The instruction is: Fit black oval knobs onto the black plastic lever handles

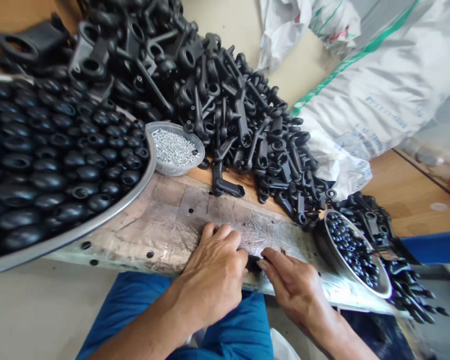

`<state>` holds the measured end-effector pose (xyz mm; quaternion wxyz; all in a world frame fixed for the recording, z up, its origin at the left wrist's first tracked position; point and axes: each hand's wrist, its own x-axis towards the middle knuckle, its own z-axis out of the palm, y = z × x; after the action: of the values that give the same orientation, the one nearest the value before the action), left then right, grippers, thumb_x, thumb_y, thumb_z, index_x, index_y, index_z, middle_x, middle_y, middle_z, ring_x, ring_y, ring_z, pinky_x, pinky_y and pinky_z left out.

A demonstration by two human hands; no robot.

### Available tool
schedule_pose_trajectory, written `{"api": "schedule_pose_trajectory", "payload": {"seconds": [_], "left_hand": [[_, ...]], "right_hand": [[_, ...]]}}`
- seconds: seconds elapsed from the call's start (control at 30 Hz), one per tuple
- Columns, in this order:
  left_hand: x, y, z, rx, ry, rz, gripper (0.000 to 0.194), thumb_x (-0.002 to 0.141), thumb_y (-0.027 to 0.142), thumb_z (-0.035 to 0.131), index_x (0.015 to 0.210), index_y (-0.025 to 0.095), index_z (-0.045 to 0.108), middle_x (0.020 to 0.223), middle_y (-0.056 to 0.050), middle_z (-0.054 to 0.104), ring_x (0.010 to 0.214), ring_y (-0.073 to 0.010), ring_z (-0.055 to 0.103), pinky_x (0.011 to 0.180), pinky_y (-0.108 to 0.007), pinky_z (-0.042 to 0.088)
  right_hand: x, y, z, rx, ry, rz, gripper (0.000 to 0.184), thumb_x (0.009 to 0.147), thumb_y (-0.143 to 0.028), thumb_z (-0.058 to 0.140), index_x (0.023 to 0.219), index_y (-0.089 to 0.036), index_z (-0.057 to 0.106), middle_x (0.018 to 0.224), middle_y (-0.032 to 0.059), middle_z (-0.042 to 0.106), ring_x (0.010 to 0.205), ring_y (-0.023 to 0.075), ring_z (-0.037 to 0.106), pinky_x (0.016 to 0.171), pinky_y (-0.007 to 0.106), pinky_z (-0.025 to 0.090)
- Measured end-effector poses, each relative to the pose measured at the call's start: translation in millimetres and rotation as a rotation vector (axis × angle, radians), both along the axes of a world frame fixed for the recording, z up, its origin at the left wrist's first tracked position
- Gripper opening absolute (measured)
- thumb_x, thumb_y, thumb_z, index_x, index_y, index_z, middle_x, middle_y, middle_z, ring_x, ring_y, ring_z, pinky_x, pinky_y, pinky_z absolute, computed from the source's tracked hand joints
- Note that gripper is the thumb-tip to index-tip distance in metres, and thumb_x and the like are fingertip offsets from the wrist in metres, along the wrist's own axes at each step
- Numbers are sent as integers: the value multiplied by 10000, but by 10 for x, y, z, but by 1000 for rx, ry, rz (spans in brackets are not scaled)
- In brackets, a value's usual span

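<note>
My left hand (213,270) rests knuckles-up on the taped wooden board (165,220), its fingers curled shut over a small black part (252,262) at the board's near edge. My right hand (290,282) meets it from the right, fingertips pinched on the same black part. Most of the part is hidden between the two hands. One loose black lever (223,182) lies on the board just beyond my hands.
A large metal tray (97,220) full of black oval knobs fills the left. A small bowl of silver screws (174,147) sits behind the board. A big heap of black levers (217,90) runs back to right. A metal bowl of small black caps (354,250) stands right. White sacks (378,90) lie behind.
</note>
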<state>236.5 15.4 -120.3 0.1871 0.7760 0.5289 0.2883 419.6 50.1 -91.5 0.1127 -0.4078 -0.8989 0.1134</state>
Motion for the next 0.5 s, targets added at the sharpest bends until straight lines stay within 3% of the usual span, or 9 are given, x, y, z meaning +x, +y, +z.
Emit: {"api": "schedule_pose_trajectory", "payload": {"seconds": [0.13, 0.3, 0.4, 0.5], "left_hand": [[29, 17, 75, -19, 69, 2, 116, 797, 210, 572, 700, 147, 582, 831, -73, 537, 908, -250, 448, 800, -424, 336], [117, -20, 180, -44, 118, 51, 52, 629, 109, 579, 620, 138, 537, 712, -70, 573, 784, -245, 535, 710, -354, 419], [171, -210, 239, -67, 41, 184, 134, 628, 37, 481, 694, 150, 505, 700, -33, 572, 698, -187, 553, 623, -278, 442], [230, -515, 319, -40, -96, 225, 268, 681, -7, 399, 866, 169, 482, 787, 8, 595, 707, -105, 572, 629, -179, 469]], "right_hand": [[-5, -37, -93, -147, 171, -165, 247, 864, -345, 445, 833, -147, 590, 633, 34, 550, 564, 165, 498, 523, 248, 311], [41, -78, -133, -306, 413, -89, 203, 809, -324, 519, 827, -144, 613, 654, 8, 569, 599, 157, 516, 529, 223, 369], [3, -229, -136, -381, 635, -38, 310, 815, -348, 537, 1033, -129, 560, 815, 43, 611, 723, 182, 566, 614, 242, 446], [-92, -442, -44, -575, 983, 4, 394, 772, -318, 663, 1107, -160, 527, 904, 52, 621, 813, 186, 586, 718, 253, 476]]}}
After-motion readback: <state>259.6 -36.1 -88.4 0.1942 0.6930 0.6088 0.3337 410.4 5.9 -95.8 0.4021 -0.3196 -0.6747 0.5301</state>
